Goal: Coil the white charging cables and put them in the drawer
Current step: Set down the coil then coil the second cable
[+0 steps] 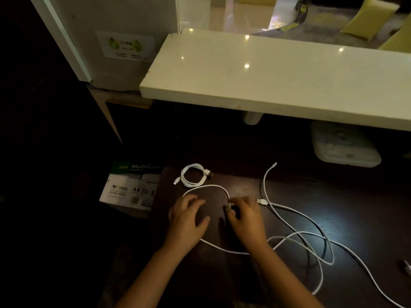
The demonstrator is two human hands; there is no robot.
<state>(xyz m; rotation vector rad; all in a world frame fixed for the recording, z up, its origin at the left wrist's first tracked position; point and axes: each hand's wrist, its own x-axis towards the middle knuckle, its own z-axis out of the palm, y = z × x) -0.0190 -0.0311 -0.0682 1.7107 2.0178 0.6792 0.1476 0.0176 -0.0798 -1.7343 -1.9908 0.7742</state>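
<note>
A coiled white cable (193, 175) lies on the dark desk (355, 207) just beyond my hands. A second white cable (209, 186) arcs between my two hands and runs on under my wrists. My left hand (188, 215) rests flat on the desk, fingers spread, touching the arc's left end. My right hand (243, 215) pinches this cable near its end. A third loose white cable (295, 215), with a USB plug (262, 201) beside my right hand, sprawls in loops to the right. No drawer is visible.
A box of A4 copy paper (131, 187) stands left of the desk. A thick white counter (266, 81) overhangs the far side. A white plastic object (342, 145) lies under it at the right. A small pale item (405, 264) sits at the desk's right edge.
</note>
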